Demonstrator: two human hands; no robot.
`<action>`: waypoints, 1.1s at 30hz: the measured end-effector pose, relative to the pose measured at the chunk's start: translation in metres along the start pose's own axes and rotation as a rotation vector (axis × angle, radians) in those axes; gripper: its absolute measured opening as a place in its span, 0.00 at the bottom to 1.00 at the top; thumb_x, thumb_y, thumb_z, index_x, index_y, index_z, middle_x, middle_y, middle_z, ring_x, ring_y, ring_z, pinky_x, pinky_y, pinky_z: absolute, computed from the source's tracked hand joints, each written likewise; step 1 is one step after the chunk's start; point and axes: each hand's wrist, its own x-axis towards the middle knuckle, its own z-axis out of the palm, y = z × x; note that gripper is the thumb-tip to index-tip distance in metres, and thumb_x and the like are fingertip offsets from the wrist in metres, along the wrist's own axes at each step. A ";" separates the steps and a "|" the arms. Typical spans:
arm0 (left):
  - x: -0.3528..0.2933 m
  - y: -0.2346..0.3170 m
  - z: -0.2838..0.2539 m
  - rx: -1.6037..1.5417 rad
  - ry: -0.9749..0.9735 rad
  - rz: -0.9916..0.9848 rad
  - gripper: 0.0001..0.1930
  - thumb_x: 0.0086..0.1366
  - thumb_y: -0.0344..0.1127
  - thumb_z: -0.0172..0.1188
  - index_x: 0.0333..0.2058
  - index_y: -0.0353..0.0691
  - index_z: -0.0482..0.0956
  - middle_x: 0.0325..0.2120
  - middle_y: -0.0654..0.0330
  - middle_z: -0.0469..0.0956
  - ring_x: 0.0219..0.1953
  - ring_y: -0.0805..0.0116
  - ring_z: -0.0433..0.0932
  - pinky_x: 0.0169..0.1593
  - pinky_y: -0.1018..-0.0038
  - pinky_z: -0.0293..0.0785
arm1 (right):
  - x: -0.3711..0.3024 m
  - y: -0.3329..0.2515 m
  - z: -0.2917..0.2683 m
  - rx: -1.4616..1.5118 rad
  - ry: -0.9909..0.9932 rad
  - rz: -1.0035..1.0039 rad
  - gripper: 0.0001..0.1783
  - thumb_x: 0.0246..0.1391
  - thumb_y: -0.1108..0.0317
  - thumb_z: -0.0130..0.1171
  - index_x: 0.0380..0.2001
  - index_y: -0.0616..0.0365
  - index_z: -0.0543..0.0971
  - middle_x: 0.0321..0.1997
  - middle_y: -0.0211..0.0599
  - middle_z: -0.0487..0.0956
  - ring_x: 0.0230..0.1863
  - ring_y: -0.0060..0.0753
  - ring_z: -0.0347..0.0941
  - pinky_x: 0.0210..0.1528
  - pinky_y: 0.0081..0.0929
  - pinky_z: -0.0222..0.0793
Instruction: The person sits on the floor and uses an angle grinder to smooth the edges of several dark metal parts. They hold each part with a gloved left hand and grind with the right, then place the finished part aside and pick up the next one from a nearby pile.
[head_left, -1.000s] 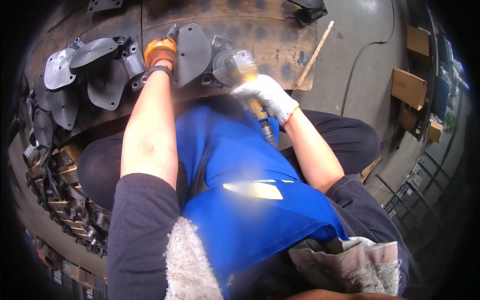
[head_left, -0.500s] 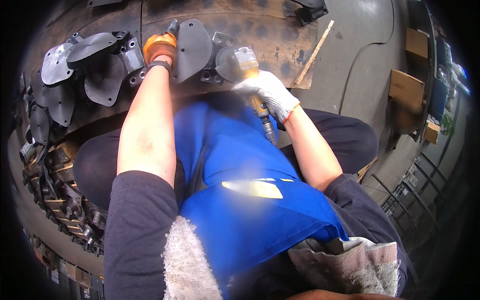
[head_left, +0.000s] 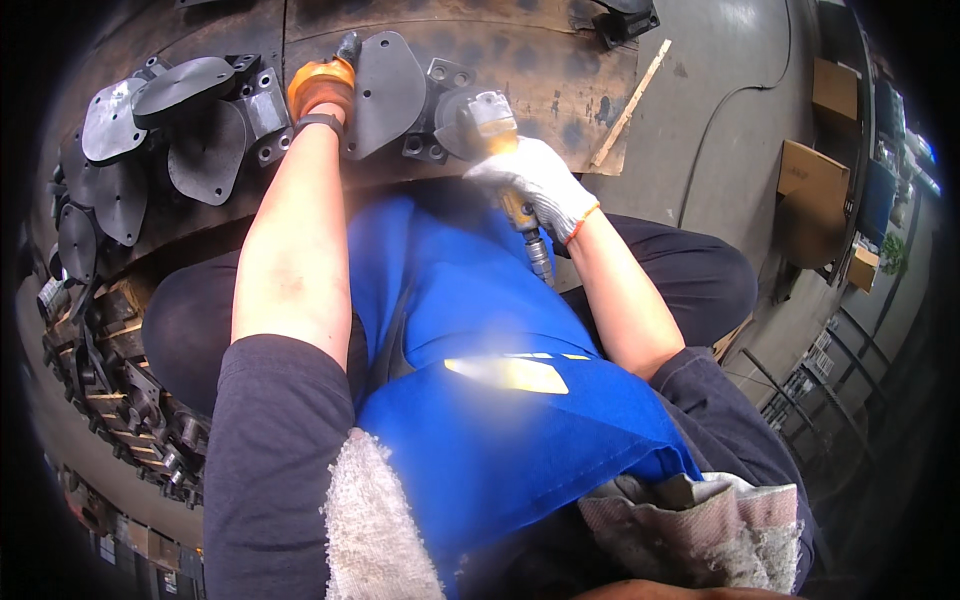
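Note:
My left hand (head_left: 322,86), in an orange glove, is closed at the left side of a dark grey metal bracket with a rounded, drilled plate (head_left: 388,95). Its fingers are partly hidden; a dark tip sticks up above the glove. In a white knit glove, my right hand (head_left: 540,185) wraps round a yellow angle grinder (head_left: 518,212), its hose coupling pointing back toward my lap. The grinder's blurred disc (head_left: 457,122) is at the bracket's drilled right-hand block (head_left: 425,148); whether they touch I cannot tell.
Several similar brackets (head_left: 207,152) crowd the left of the worn brown bench top (head_left: 560,90). A wooden strip (head_left: 632,103) lies along its right edge. On the right are cardboard boxes (head_left: 812,172) and a dark cable (head_left: 703,140) on the floor. More metal parts (head_left: 150,405) lie low on the left.
The view has shifted very slightly. Both hands, the bracket and the grinder stay in nearly the same places.

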 end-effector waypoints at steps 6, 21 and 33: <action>0.006 0.001 0.005 0.010 0.012 -0.039 0.21 0.69 0.48 0.44 0.46 0.43 0.82 0.47 0.50 0.79 0.51 0.51 0.77 0.54 0.60 0.73 | -0.004 0.002 -0.004 -0.074 0.038 0.050 0.13 0.45 0.61 0.69 0.26 0.60 0.80 0.22 0.31 0.78 0.22 0.23 0.73 0.27 0.22 0.68; 0.048 -0.028 0.051 0.100 0.048 0.118 0.27 0.67 0.57 0.43 0.47 0.43 0.81 0.48 0.48 0.78 0.53 0.49 0.75 0.56 0.58 0.70 | -0.002 0.018 0.006 -0.419 0.075 -0.166 0.17 0.43 0.58 0.70 0.27 0.61 0.80 0.22 0.40 0.79 0.21 0.31 0.74 0.27 0.28 0.69; 0.074 -0.038 0.081 0.010 0.060 0.071 0.36 0.65 0.67 0.39 0.50 0.41 0.79 0.50 0.47 0.76 0.55 0.48 0.73 0.58 0.57 0.68 | -0.011 0.024 0.003 -0.486 0.069 -0.202 0.20 0.43 0.55 0.69 0.28 0.63 0.79 0.22 0.45 0.78 0.22 0.34 0.74 0.29 0.32 0.70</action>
